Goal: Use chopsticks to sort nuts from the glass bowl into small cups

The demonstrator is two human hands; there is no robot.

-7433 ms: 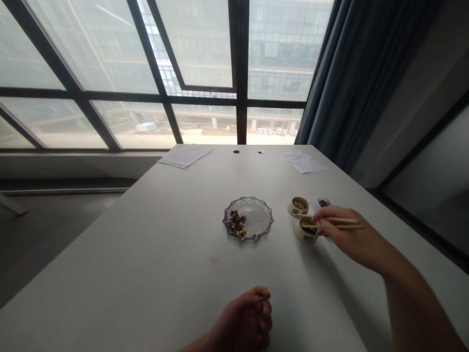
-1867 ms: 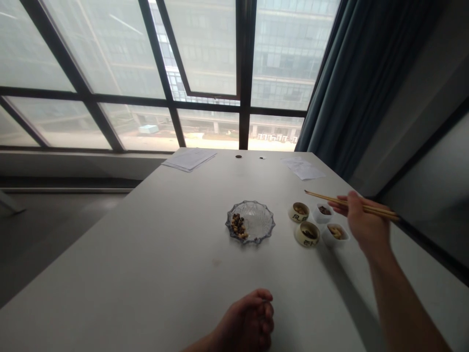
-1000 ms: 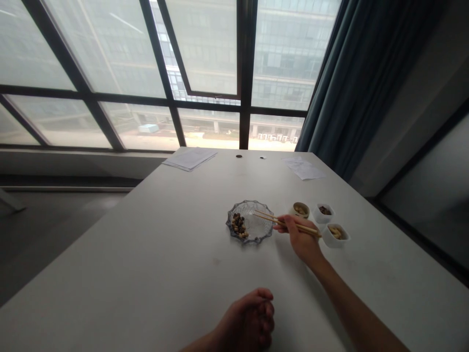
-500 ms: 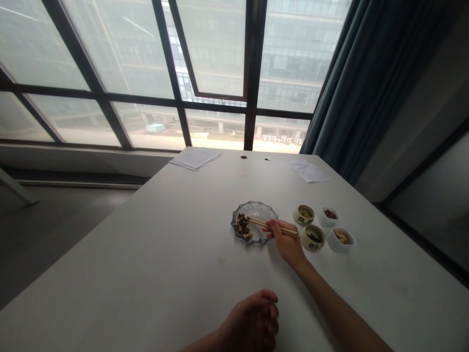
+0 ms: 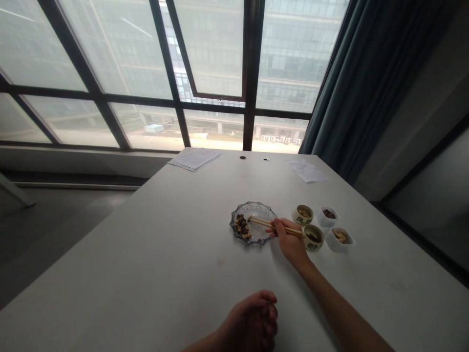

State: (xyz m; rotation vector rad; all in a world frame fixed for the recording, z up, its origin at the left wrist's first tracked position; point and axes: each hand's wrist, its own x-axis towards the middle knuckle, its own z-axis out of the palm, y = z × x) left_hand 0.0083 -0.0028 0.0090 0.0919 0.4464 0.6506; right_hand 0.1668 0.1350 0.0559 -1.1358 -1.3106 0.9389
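R hand (image 5: 289, 239) grasping a pair of wooden chopsticks (image 5: 273, 225) around the middle, fingers & thumb closed on them. Tips point L, over the glass dish (image 5: 253, 206) w/ scalloped rim, and end just beside the pile of dark & tan bits (image 5: 242, 227), prob. nuts or beans. Can't tell if the tips are pinching anything. Pile sits inside dish, on its L side. R fingers hover just off dish's R rim, not clearly touching it.

L hand (image 5: 251, 320) curled up, fingers closed, nothing visible in it, lying on the desk (image 5: 146, 254) well in front of dish.

R of dish, two round ceramic cups w/ dark lettering: far one (image 5: 302, 214) holds pale bits, near one (image 5: 313, 237) dark bits, and the back ends of the chopsticks reach its rim in view. Further R, two small white bowls: far one (image 5: 328, 216) w/ dark bits, near one (image 5: 339, 238) w/ pale bits.

Well beyond dish, at far end of desk: stack of papers (image 5: 195, 159) to the L, loose sheets (image 5: 306, 171) to the R, two small dark holes (image 5: 243, 157) between. Past those, a big gridded window (image 5: 208, 58), w/ dark teal curtain (image 5: 366, 73) at its R side.
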